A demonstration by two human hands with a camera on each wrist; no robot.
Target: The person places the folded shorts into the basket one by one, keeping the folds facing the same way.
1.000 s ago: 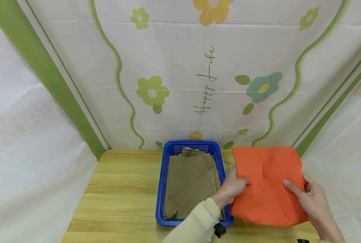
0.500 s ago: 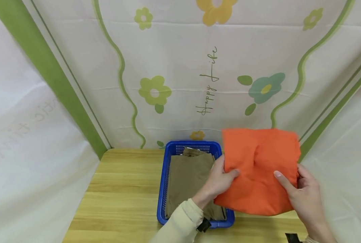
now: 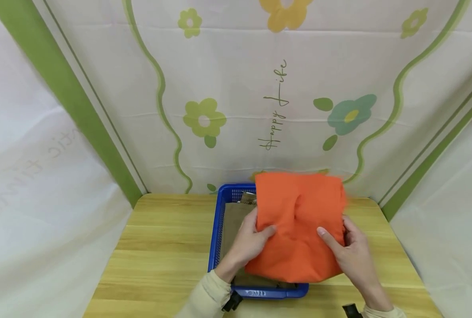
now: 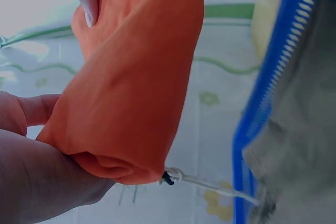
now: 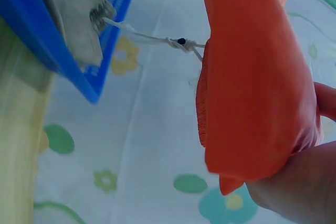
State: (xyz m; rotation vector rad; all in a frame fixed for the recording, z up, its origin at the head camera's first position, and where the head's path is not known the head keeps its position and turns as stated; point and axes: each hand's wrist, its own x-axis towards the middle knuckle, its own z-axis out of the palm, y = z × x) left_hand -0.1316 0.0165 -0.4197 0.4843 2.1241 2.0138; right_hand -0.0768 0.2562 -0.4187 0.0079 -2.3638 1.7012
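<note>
Both hands hold a folded orange garment [image 3: 299, 251] over the right side of the blue basket [image 3: 215, 238]. My left hand [image 3: 248, 243] grips its left edge, thumb on top and fingers underneath. On the opposite edge, my right hand [image 3: 356, 260] pinches it the same way, thumb lying on the cloth. From the garment's far side hangs a knotted white drawstring [image 4: 202, 183], which stretches toward the basket in both wrist views. Inside the basket lies a folded khaki garment [image 3: 232, 221], mostly hidden by the orange one in the head view.
The basket stands on a light wooden table [image 3: 160, 247] near its back edge. White curtains with a flower print [image 3: 204, 118] hang behind and at both sides. A brown patterned piece [image 3: 248, 198] shows at the basket's back.
Both hands have lifted the orange garment and carried it left, from beside the basket to above it. The basket has stayed in place.
</note>
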